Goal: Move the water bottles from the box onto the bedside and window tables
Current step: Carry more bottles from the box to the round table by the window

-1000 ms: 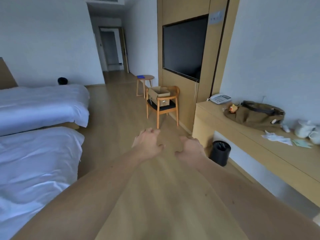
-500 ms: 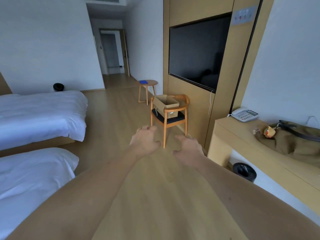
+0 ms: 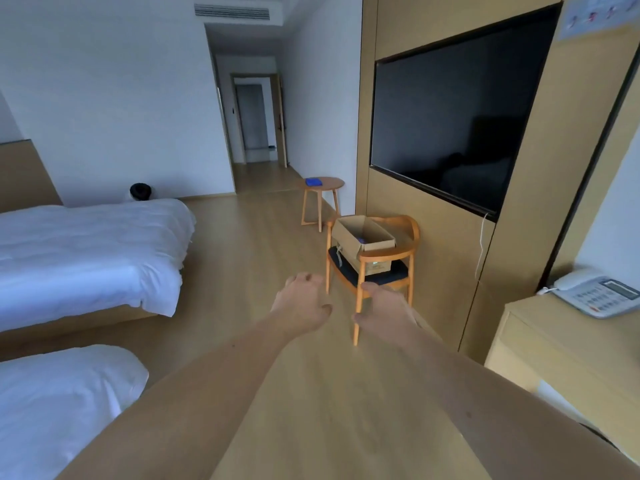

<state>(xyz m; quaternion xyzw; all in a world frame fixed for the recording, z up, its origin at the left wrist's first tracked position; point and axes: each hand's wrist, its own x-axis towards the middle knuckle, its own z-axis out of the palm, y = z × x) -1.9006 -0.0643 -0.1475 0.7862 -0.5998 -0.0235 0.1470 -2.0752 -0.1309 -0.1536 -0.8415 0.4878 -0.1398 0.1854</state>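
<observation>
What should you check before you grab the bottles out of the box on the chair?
1. Box open at the top: ok.
2. Box sits steady on the chair: ok, it rests on the seat between the armrests.
3. Bottles inside: cannot tell, only a small blue bit shows.
4. Left hand free: ok, it holds nothing.
5. Right hand free: ok, it holds nothing.
6. Hands at the box: not ok, both are short of it.

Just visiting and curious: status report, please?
Left hand, right hand empty, held out. Open brown cardboard box on wooden chair ahead. Floor between unobstructed.
</observation>
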